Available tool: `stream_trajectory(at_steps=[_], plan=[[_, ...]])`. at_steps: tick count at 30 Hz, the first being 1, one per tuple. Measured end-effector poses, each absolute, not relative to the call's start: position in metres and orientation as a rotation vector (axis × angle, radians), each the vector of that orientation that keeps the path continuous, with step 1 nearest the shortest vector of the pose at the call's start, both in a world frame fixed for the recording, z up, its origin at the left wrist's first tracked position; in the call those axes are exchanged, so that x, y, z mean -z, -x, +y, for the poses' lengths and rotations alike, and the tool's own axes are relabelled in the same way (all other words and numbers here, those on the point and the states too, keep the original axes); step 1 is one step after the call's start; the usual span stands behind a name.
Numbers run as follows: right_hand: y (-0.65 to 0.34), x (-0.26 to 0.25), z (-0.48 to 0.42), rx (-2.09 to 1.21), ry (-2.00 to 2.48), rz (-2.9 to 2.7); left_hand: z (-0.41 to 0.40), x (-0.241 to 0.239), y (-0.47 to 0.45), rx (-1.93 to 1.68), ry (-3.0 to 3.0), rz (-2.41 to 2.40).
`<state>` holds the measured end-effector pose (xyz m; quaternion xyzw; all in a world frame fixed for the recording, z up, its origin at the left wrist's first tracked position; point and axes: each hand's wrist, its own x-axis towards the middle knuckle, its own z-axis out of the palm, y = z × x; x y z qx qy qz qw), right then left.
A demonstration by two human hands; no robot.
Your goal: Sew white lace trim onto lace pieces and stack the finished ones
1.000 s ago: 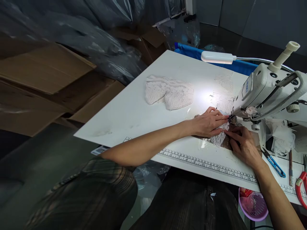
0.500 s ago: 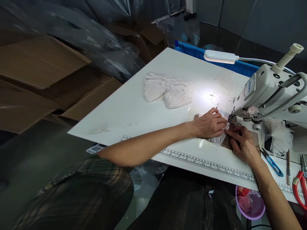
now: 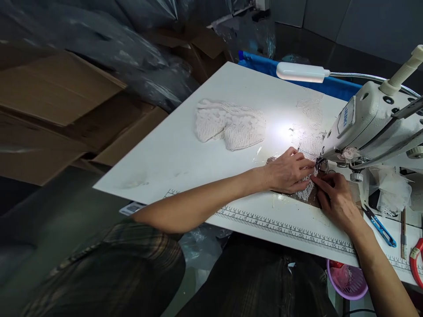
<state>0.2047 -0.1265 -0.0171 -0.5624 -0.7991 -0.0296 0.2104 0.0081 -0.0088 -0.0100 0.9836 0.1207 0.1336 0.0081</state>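
White lace fabric (image 3: 306, 193) lies under the needle end of a white sewing machine (image 3: 360, 119). My left hand (image 3: 291, 171) rests on the lace just left of the presser foot (image 3: 319, 164), its bent fingers close together and holding the lace down. To its right, my right hand (image 3: 337, 197) pinches the lace edge between thumb and forefinger, close to the foot. More lace (image 3: 309, 136) runs out behind the foot under the lamp's bright spot. The needle tip and the stitches are too small to make out.
A gathered white lace piece (image 3: 230, 124) lies on the white table (image 3: 148, 158). The lamp (image 3: 302, 72) hangs over the back. Blue thread snips (image 3: 380, 226) and red-handled scissors (image 3: 416, 259) lie at right. Below are a purple basket (image 3: 352, 286) and, at left, cardboard boxes (image 3: 59, 88).
The view has shifted slightly, so the machine sits a little further right in the picture. Both hands stay at the foot, with the lace moved very little between them.
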Motion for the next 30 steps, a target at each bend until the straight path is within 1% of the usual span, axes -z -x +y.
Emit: stream_trajectory(at_steps=[8, 14, 20, 26, 30], plan=[[-0.203, 0.016, -0.125, 0.012, 1.651, -2.207, -0.012, 0.004, -0.01, -0.341, -3.063, 0.465], [-0.197, 0.013, -0.123, 0.162, 1.798, -2.25, -0.015, 0.008, -0.015, -0.283, -3.058, 0.587], [-0.195, 0.016, -0.122, 0.286, 1.805, -2.23, -0.017, 0.013, -0.019, -0.361, -3.039, 0.704], [-0.196, 0.018, -0.127, 0.239, 1.81, -2.162, -0.018, 0.013, -0.02, -0.424, -2.958, 0.774], [-0.204, 0.02, -0.128, 0.053, 1.724, -2.091, -0.015, 0.013, -0.019, -0.429, -2.928, 0.769]])
